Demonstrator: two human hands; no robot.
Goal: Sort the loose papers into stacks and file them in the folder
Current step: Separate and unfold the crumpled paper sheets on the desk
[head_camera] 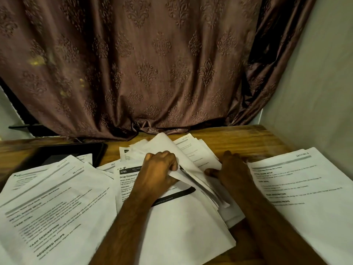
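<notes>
Printed white papers cover the wooden table (248,140). My left hand (159,169) grips the raised edge of a bundle of sheets (170,148) in the middle, lifting them off the centre pile (181,217). My right hand (229,167) rests on the sheets beneath the lifted bundle, fingers spread flat and thumb pointing left. A stack of printed pages (53,203) lies at the left and another stack (298,192) lies at the right. A dark folder (72,152) lies flat at the back left, partly under papers.
A brown patterned curtain (152,64) hangs behind the table and drapes onto its back edge. A pale wall (315,83) borders the right side. Bare wood shows at the back right and near the front between the centre and right piles.
</notes>
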